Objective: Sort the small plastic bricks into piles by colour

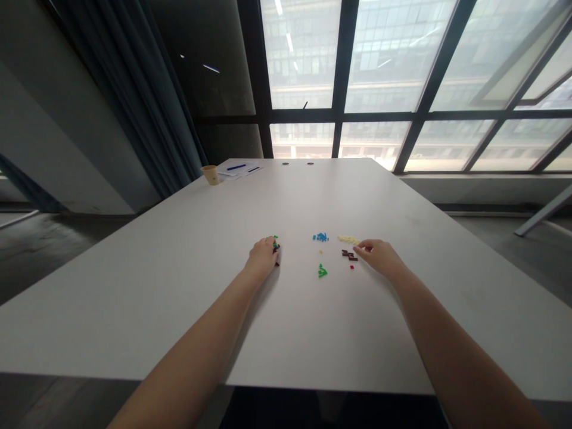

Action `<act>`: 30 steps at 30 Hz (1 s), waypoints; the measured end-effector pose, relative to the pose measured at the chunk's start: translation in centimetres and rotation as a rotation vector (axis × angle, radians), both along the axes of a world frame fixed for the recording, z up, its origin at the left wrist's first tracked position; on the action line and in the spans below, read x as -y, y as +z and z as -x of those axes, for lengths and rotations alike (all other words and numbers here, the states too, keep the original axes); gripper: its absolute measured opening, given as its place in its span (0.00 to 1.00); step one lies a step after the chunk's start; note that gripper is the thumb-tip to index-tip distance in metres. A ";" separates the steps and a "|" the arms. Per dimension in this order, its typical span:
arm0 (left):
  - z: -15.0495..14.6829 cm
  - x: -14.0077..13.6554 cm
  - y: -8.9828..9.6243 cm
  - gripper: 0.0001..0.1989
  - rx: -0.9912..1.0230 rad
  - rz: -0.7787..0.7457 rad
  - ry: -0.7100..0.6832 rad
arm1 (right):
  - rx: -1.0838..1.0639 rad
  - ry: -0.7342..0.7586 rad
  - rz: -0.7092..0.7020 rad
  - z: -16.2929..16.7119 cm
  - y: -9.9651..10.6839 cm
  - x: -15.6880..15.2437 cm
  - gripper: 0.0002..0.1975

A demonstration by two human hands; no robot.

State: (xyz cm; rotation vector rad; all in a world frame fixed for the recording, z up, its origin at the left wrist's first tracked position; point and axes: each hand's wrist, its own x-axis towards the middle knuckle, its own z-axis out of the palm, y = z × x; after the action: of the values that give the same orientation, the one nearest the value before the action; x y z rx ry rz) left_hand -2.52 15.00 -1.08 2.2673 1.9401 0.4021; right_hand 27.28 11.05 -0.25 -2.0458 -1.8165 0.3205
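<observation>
My left hand (261, 255) is closed around a small build of toy bricks (277, 248), with green, blue and dark brown parts showing at its right side; the rest is hidden by the fingers. My right hand (379, 255) has its thumb and fingertips pinched together beside a group of dark brown bricks (350, 255). Whatever is in that pinch is too small to make out. Just behind its fingertips lies a pile of pale yellow bricks (347, 239). A single red brick (351, 267) lies in front of the brown ones.
Between my hands lie blue bricks (320, 237), one small orange-yellow piece (320, 252) and several green bricks (322, 271). Farther back on the white table (179, 310) are a paper cup (211, 175) and papers (230, 174) with pens. Windows stand behind the table.
</observation>
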 end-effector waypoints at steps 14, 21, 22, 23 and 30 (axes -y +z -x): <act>-1.4 0.8 0.5 0.09 0.434 -0.110 -0.282 | -0.042 0.124 -0.120 1.6 0.3 0.3 0.12; -4.5 4.8 2.0 0.07 0.558 -0.259 -0.575 | -0.195 0.527 -0.406 5.9 1.2 2.2 0.10; -4.8 5.2 2.2 0.06 0.557 -0.291 -0.591 | -0.194 0.547 -0.428 6.2 1.3 2.5 0.09; -4.9 5.5 2.4 0.06 0.558 -0.316 -0.605 | -0.192 0.557 -0.446 6.4 1.4 2.6 0.08; -5.1 6.1 2.7 0.07 0.584 -0.378 -0.612 | -0.153 0.536 -0.556 6.4 2.2 3.5 0.07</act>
State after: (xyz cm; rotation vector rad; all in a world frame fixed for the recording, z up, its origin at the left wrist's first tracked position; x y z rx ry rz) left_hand 2.59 8.91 1.61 2.4135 0.8969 1.2374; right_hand 20.89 7.56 1.97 -1.1256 -2.0415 0.0885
